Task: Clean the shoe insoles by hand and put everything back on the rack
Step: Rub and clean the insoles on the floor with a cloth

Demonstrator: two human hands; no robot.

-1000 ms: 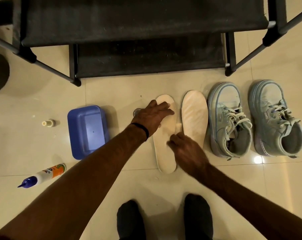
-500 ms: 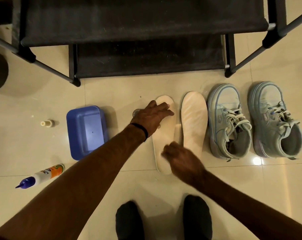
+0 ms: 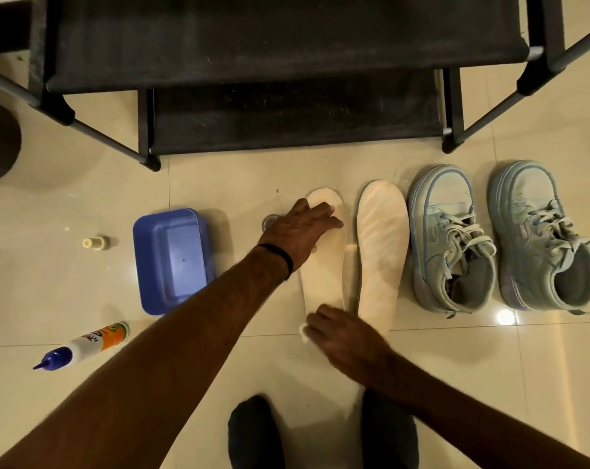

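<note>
Head view | left insole (image 3: 324, 282): thin, light, flexible, best pinned flat at toe | left hand (image 3: 298, 231) pressed flat on it | right hand (image 3: 337, 333) curled around small white wipe (image 3: 303, 333) at heel

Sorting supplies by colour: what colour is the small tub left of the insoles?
Blue, seen in the head view: the tub.

On the tiled floor (image 3: 320, 170) a blue tub (image 3: 171, 262) sits upright, with a small cream cap (image 3: 95, 242) standing well to its left and a white bottle (image 3: 83, 343) with a blue nozzle and orange label lying on its side nearer the camera, nozzle pointing left.
</note>
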